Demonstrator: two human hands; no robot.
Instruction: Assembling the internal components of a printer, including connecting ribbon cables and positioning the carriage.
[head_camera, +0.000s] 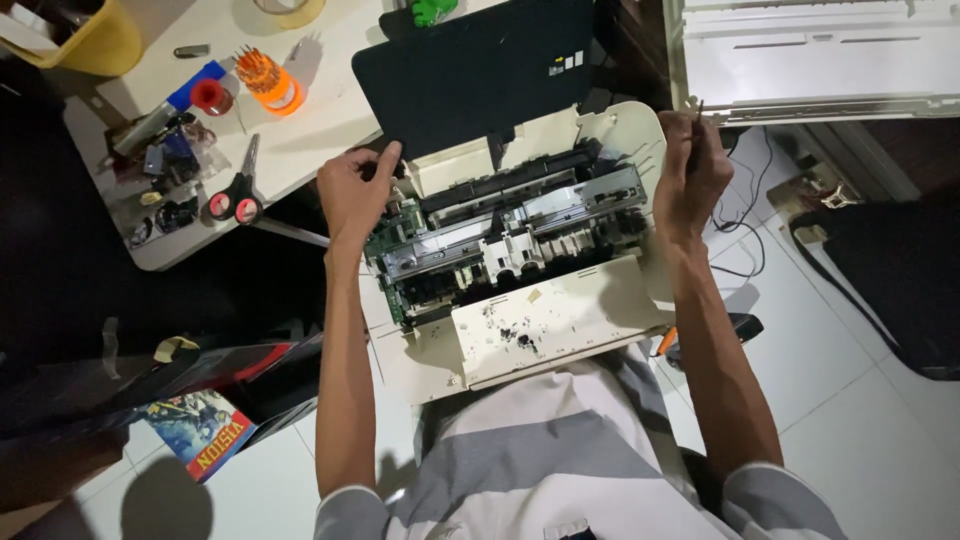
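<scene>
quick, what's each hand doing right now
Left hand: closed on the printer at its back left edge.
Right hand: closed on a thin dark tool.

one printer (520, 250), one scissors (238, 195), two hands (355, 195)

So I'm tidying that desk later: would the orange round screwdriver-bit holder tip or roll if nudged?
The orange bit holder stands upright on the white desk on what looks like a broad round base, so it probably slides rather than tips. Knocked over, its round shape would likely roll, and the loosely standing bits may spill.
</scene>
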